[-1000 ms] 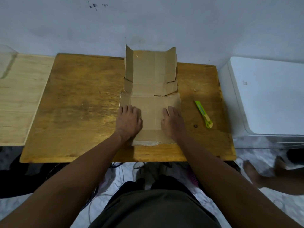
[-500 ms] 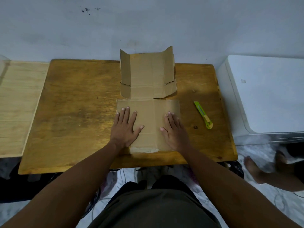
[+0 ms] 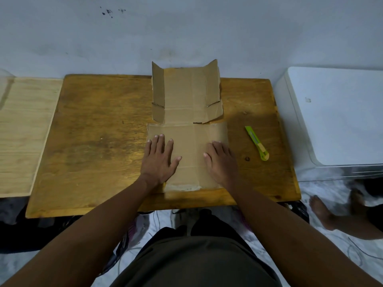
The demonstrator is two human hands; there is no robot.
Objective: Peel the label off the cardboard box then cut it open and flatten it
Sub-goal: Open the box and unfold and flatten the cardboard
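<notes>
The cardboard box point(image 3: 186, 112) lies cut open on the wooden table point(image 3: 99, 141). Its near panel is flat; the far panels reach the wall, with their side flaps standing up. My left hand point(image 3: 158, 160) presses palm-down on the left side of the near panel, fingers spread. My right hand point(image 3: 222, 162) presses flat on the right side of the same panel. Neither hand holds anything. A green and yellow utility knife point(image 3: 257, 142) rests on the table to the right of the cardboard, apart from my right hand.
A pale wooden board point(image 3: 24, 131) adjoins the table on the left. A white appliance point(image 3: 339, 117) stands at the right. Another person's bare foot point(image 3: 321, 212) is on the floor at lower right. The wall runs just behind the table.
Both hands have spread flat and slid slightly apart and toward me on the near panel. The near panel's side flaps now lie flatter.
</notes>
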